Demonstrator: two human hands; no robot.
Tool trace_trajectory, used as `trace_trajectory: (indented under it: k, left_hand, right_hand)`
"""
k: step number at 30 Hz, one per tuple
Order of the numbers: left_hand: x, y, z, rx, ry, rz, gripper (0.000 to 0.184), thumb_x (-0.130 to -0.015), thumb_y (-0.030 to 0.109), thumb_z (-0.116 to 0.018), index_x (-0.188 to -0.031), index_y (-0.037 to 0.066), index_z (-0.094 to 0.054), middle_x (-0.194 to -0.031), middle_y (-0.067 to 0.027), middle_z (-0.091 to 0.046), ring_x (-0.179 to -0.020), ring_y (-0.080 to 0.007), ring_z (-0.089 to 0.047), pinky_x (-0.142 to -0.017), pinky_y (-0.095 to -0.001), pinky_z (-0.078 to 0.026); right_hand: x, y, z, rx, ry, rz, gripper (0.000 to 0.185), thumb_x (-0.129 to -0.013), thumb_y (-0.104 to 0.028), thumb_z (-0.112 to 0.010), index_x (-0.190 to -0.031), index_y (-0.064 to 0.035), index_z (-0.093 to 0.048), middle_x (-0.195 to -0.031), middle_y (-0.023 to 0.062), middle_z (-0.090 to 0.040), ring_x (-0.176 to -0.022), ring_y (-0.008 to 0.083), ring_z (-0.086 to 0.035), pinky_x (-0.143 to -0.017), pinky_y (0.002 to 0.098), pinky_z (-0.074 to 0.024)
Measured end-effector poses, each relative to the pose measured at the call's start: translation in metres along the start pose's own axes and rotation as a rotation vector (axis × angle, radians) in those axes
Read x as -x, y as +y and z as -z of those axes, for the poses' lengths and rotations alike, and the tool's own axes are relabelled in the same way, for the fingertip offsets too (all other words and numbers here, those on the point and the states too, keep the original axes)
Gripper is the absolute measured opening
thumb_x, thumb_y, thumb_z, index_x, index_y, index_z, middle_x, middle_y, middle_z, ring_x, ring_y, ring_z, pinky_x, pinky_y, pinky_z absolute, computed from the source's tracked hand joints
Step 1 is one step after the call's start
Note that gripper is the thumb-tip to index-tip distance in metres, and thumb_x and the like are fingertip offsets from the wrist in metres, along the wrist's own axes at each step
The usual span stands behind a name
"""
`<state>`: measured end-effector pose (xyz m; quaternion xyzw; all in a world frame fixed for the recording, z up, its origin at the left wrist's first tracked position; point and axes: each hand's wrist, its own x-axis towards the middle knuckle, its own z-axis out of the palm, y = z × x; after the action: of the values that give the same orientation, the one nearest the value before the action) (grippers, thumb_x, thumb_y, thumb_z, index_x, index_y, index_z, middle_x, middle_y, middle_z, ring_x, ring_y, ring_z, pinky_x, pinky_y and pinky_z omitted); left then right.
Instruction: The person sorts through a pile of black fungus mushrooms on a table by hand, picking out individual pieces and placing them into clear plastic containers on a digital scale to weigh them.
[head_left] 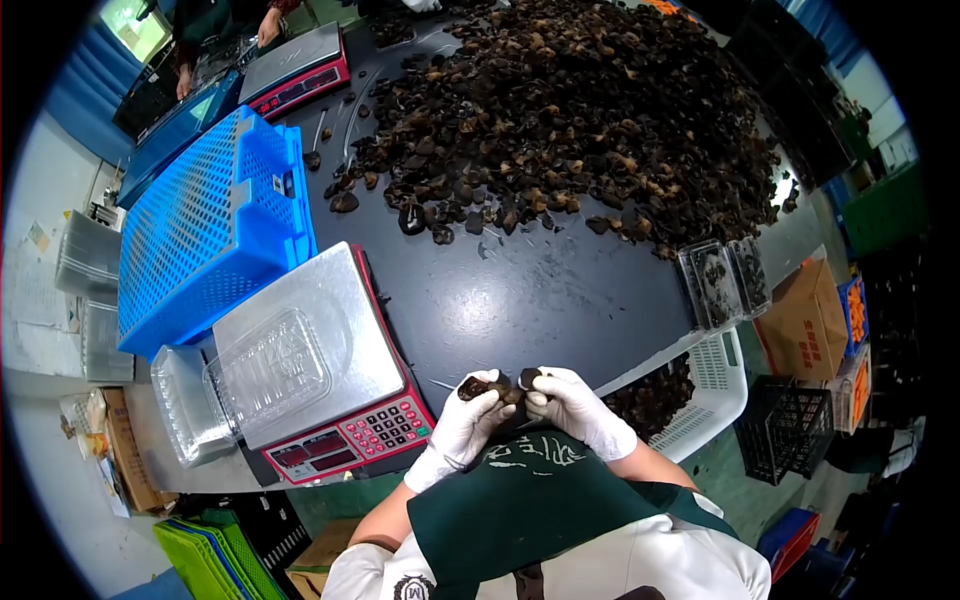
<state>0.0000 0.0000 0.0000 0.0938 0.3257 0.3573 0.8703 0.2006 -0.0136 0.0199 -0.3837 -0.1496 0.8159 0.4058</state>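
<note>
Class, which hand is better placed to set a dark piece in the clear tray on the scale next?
The left hand, probably: it holds dark mushroom and is nearer the scale and clear tray. The right hand pinches a dark piece farther away.

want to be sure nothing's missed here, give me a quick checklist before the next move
1. Hands gloved: ok, left hand and right hand both in white.
2. Hands free: not ok, both hold dark pieces.
3. Clear tray on the near scale: ok.
4. Scale display readable: cannot tell, digits too small.
5. Pile on the table: ok, beyond the hands.
</note>
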Motion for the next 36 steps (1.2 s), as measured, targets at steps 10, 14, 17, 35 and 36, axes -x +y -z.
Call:
trace_trajectory:
  k: [10, 14, 17, 35, 36]
  left_hand:
    - [0.037, 0.037, -0.024, -0.109, -0.067, -0.283, 0.035, -0.083, 0.003, -0.066, -0.115, 0.004, -0.053, -0.111, -0.0129, -0.06, -0.105, -0.0265, -0.061, -0.085, -0.0403, -0.055]
    - [0.072, 0.098, -0.004, -0.794, 0.483, -0.963, 0.028, -0.08, -0.006, -0.061, -0.106, 0.003, -0.055, -0.107, -0.011, -0.06, -0.098, -0.0198, -0.06, -0.089, -0.0337, -0.05]
    - [0.081, 0.141, 0.045, -0.965, 0.76, -1.263, 0.027, -0.085, -0.009, -0.056, -0.109, 0.003, -0.055, -0.11, -0.0066, -0.058, -0.1, -0.0152, -0.057, -0.094, -0.0301, -0.046]
    - [0.06, 0.118, 0.051, -1.945, 0.868, -1.133, 0.04, -0.076, 0.017, -0.07, -0.114, 0.007, -0.061, -0.111, -0.0161, -0.056, -0.112, -0.0376, -0.049, -0.102, -0.0472, -0.035]
    - [0.058, 0.113, 0.05, -1.89, 0.891, -1.126, 0.038, -0.077, 0.019, -0.069, -0.112, 0.008, -0.062, -0.111, -0.0161, -0.056, -0.112, -0.0366, -0.049, -0.1, -0.0471, -0.036]
  right_hand:
    - [0.022, -0.019, 0.042, 0.091, 0.103, 0.265, 0.02, -0.087, -0.011, -0.055, -0.102, 0.0028, -0.06, -0.093, 0.0071, -0.062, -0.082, 0.0159, -0.058, -0.077, 0.0293, -0.0475]
    - [0.065, -0.043, 0.088, 0.714, 0.343, 0.236, 0.02, -0.077, -0.004, -0.054, -0.093, 0.0019, -0.064, -0.088, 0.0058, -0.065, -0.086, 0.0131, -0.06, -0.08, 0.0285, -0.0475]
    - [0.099, -0.053, 0.113, 1.121, 0.445, 0.094, 0.019, -0.075, -0.001, -0.054, -0.091, 0.0015, -0.064, -0.08, 0.0066, -0.065, -0.08, 0.0119, -0.059, -0.074, 0.0285, -0.048]
    - [0.091, -0.035, 0.107, 1.558, 0.547, 0.16, 0.021, -0.077, -0.015, -0.064, -0.095, -0.0043, -0.067, -0.095, 0.0152, -0.067, -0.096, 0.0328, -0.061, -0.087, 0.0401, -0.0479]
    - [0.09, -0.036, 0.104, 1.555, 0.523, 0.158, 0.022, -0.078, -0.015, -0.063, -0.097, -0.0041, -0.067, -0.096, 0.0155, -0.067, -0.097, 0.0332, -0.062, -0.088, 0.0399, -0.0478]
